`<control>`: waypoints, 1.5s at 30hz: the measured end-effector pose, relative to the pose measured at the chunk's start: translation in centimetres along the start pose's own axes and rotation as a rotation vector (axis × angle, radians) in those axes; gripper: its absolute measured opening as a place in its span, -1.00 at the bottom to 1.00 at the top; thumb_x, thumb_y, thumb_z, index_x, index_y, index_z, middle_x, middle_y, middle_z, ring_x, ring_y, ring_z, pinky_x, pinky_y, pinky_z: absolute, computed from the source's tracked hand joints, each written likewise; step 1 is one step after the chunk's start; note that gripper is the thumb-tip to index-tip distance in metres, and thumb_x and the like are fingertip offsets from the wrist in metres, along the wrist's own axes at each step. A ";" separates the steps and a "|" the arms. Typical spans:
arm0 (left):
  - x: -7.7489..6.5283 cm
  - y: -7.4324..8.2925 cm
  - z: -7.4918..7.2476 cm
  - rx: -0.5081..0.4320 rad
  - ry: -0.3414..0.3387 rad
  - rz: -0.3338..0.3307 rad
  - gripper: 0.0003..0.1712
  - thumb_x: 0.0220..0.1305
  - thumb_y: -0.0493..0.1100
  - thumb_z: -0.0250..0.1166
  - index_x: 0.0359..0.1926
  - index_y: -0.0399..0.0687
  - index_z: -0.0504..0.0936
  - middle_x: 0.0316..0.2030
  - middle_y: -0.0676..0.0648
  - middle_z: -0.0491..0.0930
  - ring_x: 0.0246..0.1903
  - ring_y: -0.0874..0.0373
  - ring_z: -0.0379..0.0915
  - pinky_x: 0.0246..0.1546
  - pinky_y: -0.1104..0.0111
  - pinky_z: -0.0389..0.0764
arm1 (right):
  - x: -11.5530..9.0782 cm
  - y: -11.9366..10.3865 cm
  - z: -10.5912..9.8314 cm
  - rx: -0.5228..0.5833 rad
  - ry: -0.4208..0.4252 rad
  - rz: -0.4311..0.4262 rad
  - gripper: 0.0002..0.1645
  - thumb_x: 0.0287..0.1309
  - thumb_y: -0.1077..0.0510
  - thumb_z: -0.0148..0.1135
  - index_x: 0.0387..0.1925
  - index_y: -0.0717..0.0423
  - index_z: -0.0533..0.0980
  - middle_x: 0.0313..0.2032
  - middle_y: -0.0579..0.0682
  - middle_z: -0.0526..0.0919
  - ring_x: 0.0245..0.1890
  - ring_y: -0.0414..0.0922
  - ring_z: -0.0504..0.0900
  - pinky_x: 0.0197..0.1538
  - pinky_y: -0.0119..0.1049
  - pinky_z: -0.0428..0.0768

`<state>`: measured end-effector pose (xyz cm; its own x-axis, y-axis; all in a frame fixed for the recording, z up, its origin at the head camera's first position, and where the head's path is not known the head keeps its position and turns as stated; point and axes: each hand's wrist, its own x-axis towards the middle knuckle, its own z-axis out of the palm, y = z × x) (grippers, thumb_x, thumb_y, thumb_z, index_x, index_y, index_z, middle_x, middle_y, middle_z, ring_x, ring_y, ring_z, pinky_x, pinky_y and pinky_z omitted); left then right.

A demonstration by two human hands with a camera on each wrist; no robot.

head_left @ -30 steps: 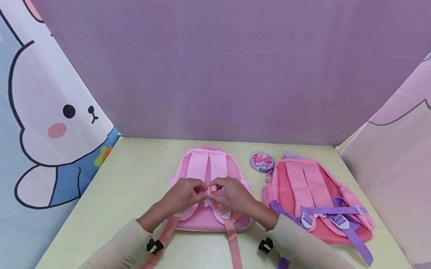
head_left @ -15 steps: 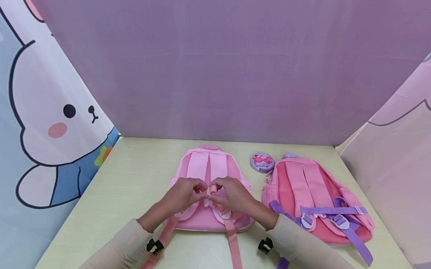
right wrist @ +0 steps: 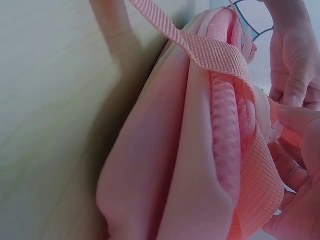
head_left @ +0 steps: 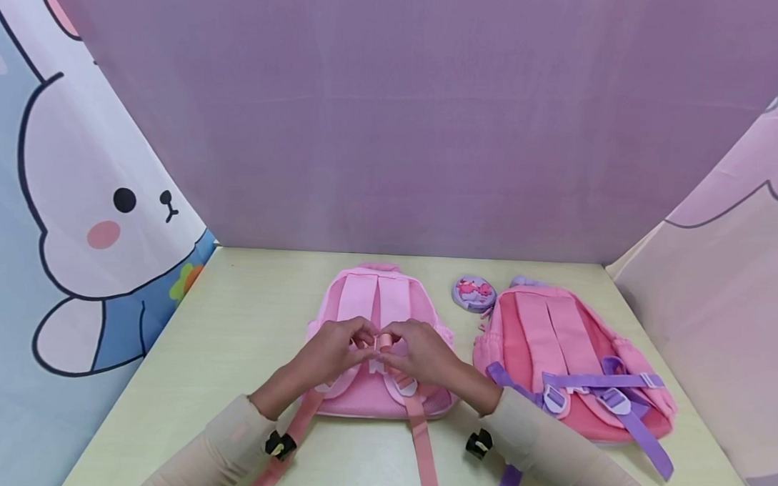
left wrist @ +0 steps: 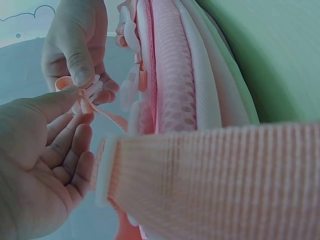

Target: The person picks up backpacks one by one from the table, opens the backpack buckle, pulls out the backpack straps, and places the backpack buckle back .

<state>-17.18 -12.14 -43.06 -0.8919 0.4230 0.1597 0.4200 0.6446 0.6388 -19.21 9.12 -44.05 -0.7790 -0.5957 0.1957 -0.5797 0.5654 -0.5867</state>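
A light pink backpack [head_left: 355, 299] lies with its shoulder straps facing up in the middle of the table. Over its centre, both hands meet at a small white plastic buckle [left wrist: 93, 91] with a peach webbing strap [left wrist: 111, 118] looped at it. My left hand [head_left: 330, 348] pinches the buckle between thumb and fingers. From the other side, my right hand [head_left: 420, 351] pinches the strap where it folds into a loop beside the buckle. Fingertips partly cover the buckle, so how the webbing threads through is hard to see. Two longer peach straps hang toward the front edge.
A coral-pink backpack [head_left: 556, 335] with purple straps [head_left: 646, 438] lies at the right. Next to it sits a round purple pouch [head_left: 474, 293]. Purple panel [head_left: 419, 129] closes off the table's [head_left: 245, 317] back; printed cloths [head_left: 86, 261] hang at the sides.
The left fingers have shifted very slightly at the buckle. Both arms, the straps and the backpacks stay in place.
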 end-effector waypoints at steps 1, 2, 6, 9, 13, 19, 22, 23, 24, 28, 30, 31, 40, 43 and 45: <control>0.0 0.0 0.0 -0.004 -0.004 0.000 -0.72 0.21 -0.16 0.49 -0.07 -0.04 0.65 -0.28 0.05 0.73 -0.27 0.27 0.66 -0.31 0.60 0.61 | 0.0 0.0 0.0 -0.005 0.001 -0.003 -0.75 0.21 0.02 0.44 -0.10 -0.03 0.66 -0.31 -0.19 0.68 -0.21 -0.08 0.66 -0.08 -0.28 0.56; 0.0 0.1 0.0 -0.010 -0.007 0.001 -0.71 0.22 -0.16 0.48 -0.06 -0.04 0.65 -0.27 0.04 0.74 -0.26 0.26 0.66 -0.30 0.60 0.61 | 0.0 0.0 0.0 -0.011 0.002 -0.005 -0.75 0.21 0.02 0.44 -0.11 -0.03 0.66 -0.31 -0.19 0.68 -0.21 -0.08 0.66 -0.08 -0.28 0.56; -0.1 0.1 -0.1 -0.016 -0.008 0.024 -0.71 0.24 -0.15 0.47 -0.04 -0.01 0.64 -0.26 0.03 0.75 -0.24 0.24 0.68 -0.27 0.57 0.63 | 0.0 0.2 0.1 -0.018 0.006 -0.014 -0.78 0.22 0.02 0.44 -0.14 -0.03 0.65 -0.30 -0.18 0.70 -0.21 -0.09 0.66 -0.07 -0.27 0.57; -0.1 0.1 -0.1 0.004 -0.004 0.047 -0.73 0.24 -0.15 0.47 -0.05 0.04 0.65 -0.26 0.05 0.76 -0.23 0.24 0.68 -0.25 0.53 0.65 | 0.0 0.2 0.2 -0.019 0.007 -0.014 -0.80 0.22 0.00 0.44 -0.18 -0.04 0.65 -0.31 -0.18 0.69 -0.22 -0.08 0.66 -0.08 -0.28 0.57; -0.1 0.1 0.0 0.058 0.017 0.056 -0.73 0.21 -0.14 0.50 -0.08 0.11 0.68 -0.22 0.11 0.73 -0.20 0.23 0.63 -0.21 0.44 0.65 | 0.0 0.2 0.1 -0.012 0.007 -0.019 -0.82 0.23 0.00 0.43 -0.22 -0.04 0.64 -0.31 -0.18 0.71 -0.23 -0.08 0.66 -0.09 -0.28 0.57; -0.1 0.1 0.1 0.108 0.042 0.043 -0.74 0.20 -0.06 0.51 -0.10 0.13 0.68 -0.15 0.13 0.68 -0.15 0.23 0.55 -0.14 0.37 0.66 | 0.0 0.4 0.3 -0.014 0.001 -0.014 -0.83 0.21 0.02 0.45 -0.23 -0.05 0.64 -0.28 -0.16 0.73 -0.20 -0.10 0.67 -0.06 -0.27 0.60; -0.1 0.1 0.2 0.121 0.051 0.061 -0.74 0.20 -0.06 0.51 -0.10 0.11 0.68 -0.15 0.12 0.68 -0.15 0.23 0.56 -0.12 0.35 0.67 | 0.0 0.5 0.3 -0.012 0.000 -0.012 -0.83 0.20 0.02 0.46 -0.23 -0.06 0.64 -0.28 -0.17 0.73 -0.21 -0.11 0.66 -0.07 -0.28 0.59; -0.1 0.1 0.2 0.128 0.057 0.073 -0.74 0.20 -0.06 0.51 -0.11 0.10 0.68 -0.16 0.11 0.68 -0.15 0.23 0.57 -0.12 0.35 0.67 | 0.0 0.5 0.3 -0.012 -0.001 -0.011 -0.83 0.20 0.02 0.46 -0.23 -0.06 0.64 -0.29 -0.17 0.72 -0.21 -0.11 0.66 -0.08 -0.28 0.59; 0.0 0.1 0.3 0.134 0.063 0.087 -0.74 0.20 -0.06 0.51 -0.11 0.10 0.68 -0.17 0.10 0.68 -0.15 0.23 0.57 -0.12 0.35 0.67 | 0.0 0.4 0.3 -0.011 -0.001 -0.009 -0.83 0.19 0.02 0.46 -0.23 -0.06 0.64 -0.30 -0.18 0.72 -0.23 -0.11 0.66 -0.09 -0.29 0.58; 0.1 0.0 0.3 0.155 0.090 0.145 -0.75 0.19 -0.11 0.52 -0.12 0.07 0.69 -0.20 0.07 0.69 -0.17 0.21 0.59 -0.13 0.34 0.67 | 0.0 0.3 0.2 -0.017 -0.007 0.006 -0.81 0.19 0.02 0.46 -0.21 -0.05 0.65 -0.34 -0.20 0.69 -0.27 -0.10 0.64 -0.14 -0.32 0.56; 0.2 0.0 0.3 0.151 0.096 0.158 -0.75 0.18 -0.13 0.52 -0.13 0.07 0.70 -0.20 0.06 0.71 -0.18 0.20 0.59 -0.13 0.34 0.67 | 0.0 0.2 0.2 -0.024 -0.009 0.007 -0.80 0.19 0.02 0.46 -0.19 -0.05 0.65 -0.34 -0.20 0.69 -0.27 -0.11 0.63 -0.15 -0.33 0.55; 0.2 0.0 0.2 0.150 0.097 0.162 -0.75 0.17 -0.13 0.52 -0.13 0.07 0.70 -0.20 0.05 0.71 -0.18 0.20 0.59 -0.13 0.34 0.67 | 0.0 0.2 0.2 -0.026 -0.010 0.008 -0.80 0.19 0.02 0.46 -0.18 -0.05 0.66 -0.34 -0.20 0.69 -0.27 -0.12 0.63 -0.15 -0.33 0.56; 0.2 0.3 0.1 0.135 0.080 0.113 -0.72 0.17 -0.15 0.53 -0.10 0.09 0.71 -0.18 0.09 0.71 -0.17 0.21 0.58 -0.13 0.34 0.67 | 0.0 0.1 0.1 -0.033 -0.004 -0.002 -0.81 0.20 0.01 0.46 -0.22 -0.04 0.65 -0.36 -0.17 0.69 -0.27 -0.09 0.64 -0.14 -0.32 0.55; 0.2 0.5 0.1 0.123 0.069 0.086 -0.73 0.17 -0.15 0.53 -0.09 0.11 0.72 -0.17 0.10 0.71 -0.17 0.22 0.57 -0.13 0.34 0.67 | 0.1 0.2 0.1 -0.033 -0.005 -0.007 -0.81 0.20 0.00 0.45 -0.23 -0.05 0.64 -0.37 -0.18 0.68 -0.29 -0.09 0.63 -0.16 -0.33 0.54; 0.1 0.5 0.1 0.118 0.065 0.074 -0.73 0.17 -0.15 0.53 -0.09 0.12 0.72 -0.17 0.11 0.70 -0.17 0.23 0.56 -0.12 0.34 0.67 | 0.1 0.2 0.1 -0.032 -0.006 -0.005 -0.81 0.20 -0.01 0.45 -0.24 -0.05 0.64 -0.38 -0.17 0.67 -0.29 -0.08 0.62 -0.16 -0.33 0.53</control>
<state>-17.08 -11.69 -42.78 -0.8652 0.4323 0.2540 0.4982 0.6849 0.5316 -19.35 9.16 -44.20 -0.7748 -0.6019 0.1934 -0.5910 0.5807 -0.5599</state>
